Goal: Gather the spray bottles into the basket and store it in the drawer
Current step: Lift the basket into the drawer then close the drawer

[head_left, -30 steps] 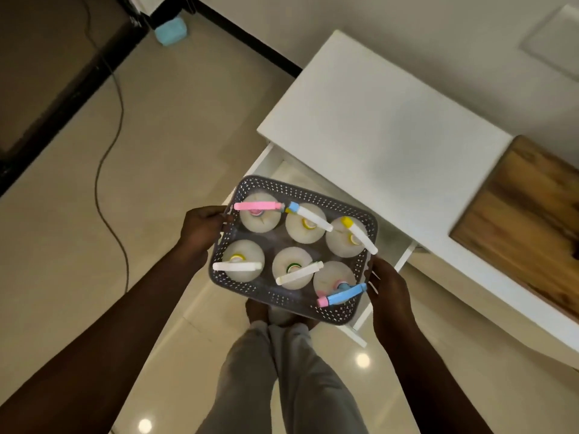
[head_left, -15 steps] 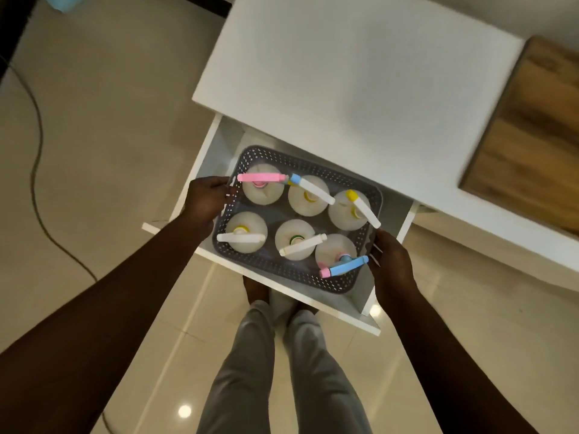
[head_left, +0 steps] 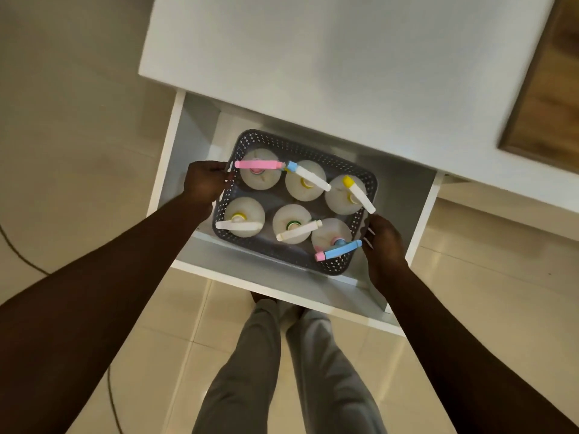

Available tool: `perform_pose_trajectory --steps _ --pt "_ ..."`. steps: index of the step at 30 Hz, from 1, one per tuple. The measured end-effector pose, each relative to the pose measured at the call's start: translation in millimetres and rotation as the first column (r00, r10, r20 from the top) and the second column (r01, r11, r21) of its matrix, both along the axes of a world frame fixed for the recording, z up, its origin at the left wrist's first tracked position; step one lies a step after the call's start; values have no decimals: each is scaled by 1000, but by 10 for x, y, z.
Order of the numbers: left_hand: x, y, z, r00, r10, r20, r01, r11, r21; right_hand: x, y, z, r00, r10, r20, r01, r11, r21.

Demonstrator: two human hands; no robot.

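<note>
A grey perforated basket [head_left: 332,264] holds several white spray bottles [head_left: 255,175] standing upright, their nozzles pink, blue, yellow and white. It sits low inside the open white drawer [head_left: 266,285] under the tabletop. My left hand [head_left: 205,183] grips the basket's left rim. My right hand [head_left: 383,242] grips its right rim near the front corner. I cannot tell whether the basket's base touches the drawer floor.
The white tabletop [head_left: 329,57] overhangs the drawer's back part. A wooden board [head_left: 551,98] lies on it at the right. My legs [head_left: 288,371] stand on the tiled floor just before the drawer front. A dark cable [head_left: 18,252] runs along the floor at left.
Both hands have carried the basket from in front of the table down into the open drawer. My view has swung to look straight down over it.
</note>
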State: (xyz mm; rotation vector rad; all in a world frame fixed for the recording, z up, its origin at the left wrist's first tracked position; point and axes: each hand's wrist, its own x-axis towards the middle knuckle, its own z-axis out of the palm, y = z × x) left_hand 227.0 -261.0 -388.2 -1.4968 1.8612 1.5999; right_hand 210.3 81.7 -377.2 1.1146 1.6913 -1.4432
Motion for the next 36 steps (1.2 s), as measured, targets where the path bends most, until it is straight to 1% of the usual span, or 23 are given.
perform_pose_trajectory --steps 3,10,17,20,22,24,27,33,36 --pt "-18 -6 -107 1000 -3 10 3 1000 23 -9 -17 -96 1000 11 14 -11 1000 -3" --pt "-64 -18 -249 1000 -13 7 12 998 69 -51 -71 -276 998 -30 52 30 1000 3" --pt "-46 -90 -512 999 -37 31 34 995 97 -142 -85 -436 999 -19 40 19 1000 7" --pt "-90 -81 -546 996 -71 48 68 995 71 -186 -91 -497 998 -27 49 27 1000 11" --pt "-129 -71 -555 993 -72 91 68 996 52 -202 -104 -529 998 -28 52 28 999 17" --pt "-152 -66 -547 995 -58 87 51 996 75 -213 -122 -556 998 -38 51 37 999 24" --pt "-178 -54 -559 993 -56 101 49 997 66 -211 -137 -572 997 -45 54 44 999 27" --pt "-188 -43 -598 987 -103 127 98 994 44 -214 -169 -525 996 -43 72 42 999 24" --pt "-198 -32 -554 985 -90 148 86 996 37 -198 -181 -439 997 -31 66 27 998 52"
